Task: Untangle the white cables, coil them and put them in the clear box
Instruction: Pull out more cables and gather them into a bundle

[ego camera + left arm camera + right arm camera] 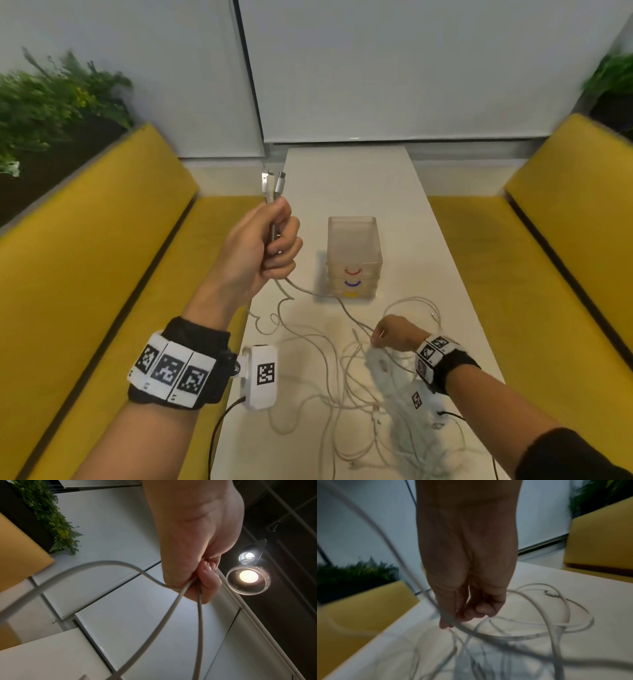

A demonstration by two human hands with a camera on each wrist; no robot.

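The plug ends of the white cables are held up tight in the left hand, one strand is pinched by the right hand, and nothing has been coiled or put in the clear box yet.

text: none readable | wrist bands: black-and-white square code markers, lower left | clear box: coloured arcs, centre

White cables, yellow benches, clear box with red, purple, yellow arcs.
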